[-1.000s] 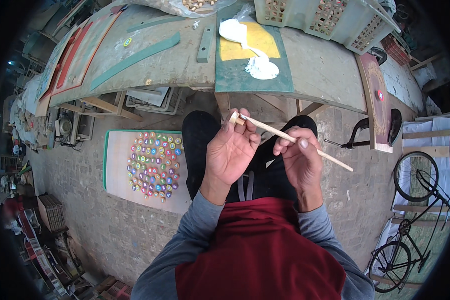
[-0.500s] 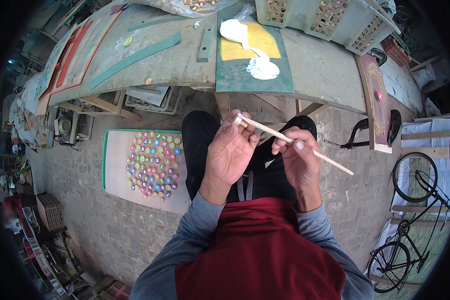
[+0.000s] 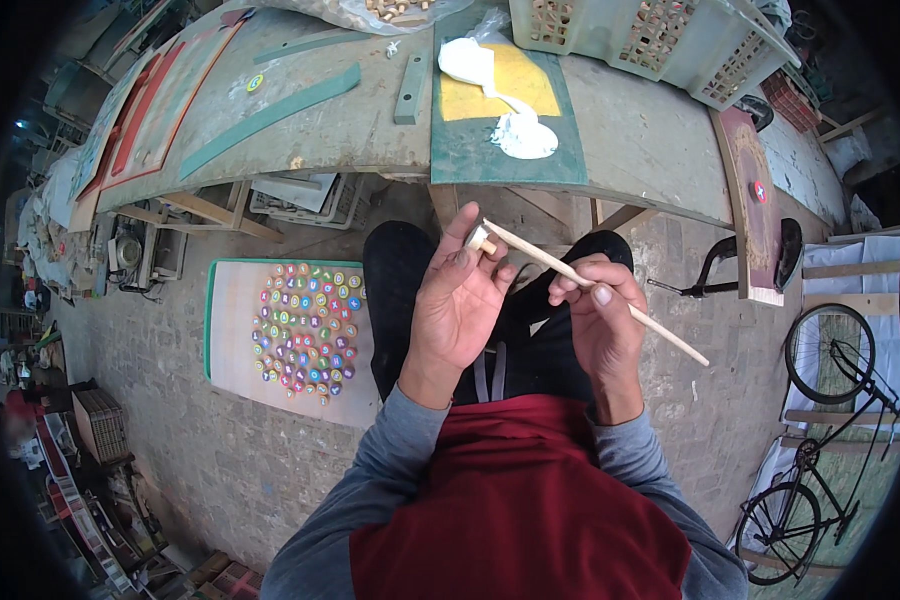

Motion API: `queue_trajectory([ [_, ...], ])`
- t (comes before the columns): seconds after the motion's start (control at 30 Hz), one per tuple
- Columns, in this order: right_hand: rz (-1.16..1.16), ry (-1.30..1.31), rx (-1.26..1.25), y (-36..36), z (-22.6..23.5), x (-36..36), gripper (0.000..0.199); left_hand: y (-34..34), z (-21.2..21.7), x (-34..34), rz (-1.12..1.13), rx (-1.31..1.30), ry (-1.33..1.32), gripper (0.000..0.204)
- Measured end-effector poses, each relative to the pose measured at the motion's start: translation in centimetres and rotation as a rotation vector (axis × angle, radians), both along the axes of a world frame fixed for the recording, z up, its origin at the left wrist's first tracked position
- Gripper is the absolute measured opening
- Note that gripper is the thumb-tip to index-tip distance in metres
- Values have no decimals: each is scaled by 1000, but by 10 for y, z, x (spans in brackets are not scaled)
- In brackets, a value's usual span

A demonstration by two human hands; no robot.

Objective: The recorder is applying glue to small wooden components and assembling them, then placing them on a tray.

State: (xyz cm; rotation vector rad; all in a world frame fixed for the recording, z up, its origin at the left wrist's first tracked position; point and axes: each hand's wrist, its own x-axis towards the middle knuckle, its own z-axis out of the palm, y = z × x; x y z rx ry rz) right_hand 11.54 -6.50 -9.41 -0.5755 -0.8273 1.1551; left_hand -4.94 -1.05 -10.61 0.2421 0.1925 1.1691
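Between the thumb and fingers of my left hand is a small wooden peg with a wider round head. My right hand pinches a thin wooden stick, which slants up to the left. The stick's tip is just above the peg's head; whether they touch I cannot tell. On the table ahead, a heap of white paste lies on a green board with a yellow patch. A white bag trails paste down into that heap.
Left of my knees is a green-edged board bearing many coloured letter discs. A grey worktable spans the front, with a plastic crate, green strips and a clamped plank. A bicycle stands at right.
The stick's tip has risen slightly off the peg's head. My left index finger has straightened upward, and the peg has tilted a little in my fingers.
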Motion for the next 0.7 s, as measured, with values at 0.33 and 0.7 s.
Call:
queue_trajectory([
  [0.33,58,42,-20,-3,-4,-2,23,1,-1,-1,39,95,43,54],
  [0.7,88,252,-95,-1,-2,-1,23,-1,-2,-2,98,162,154,54],
])
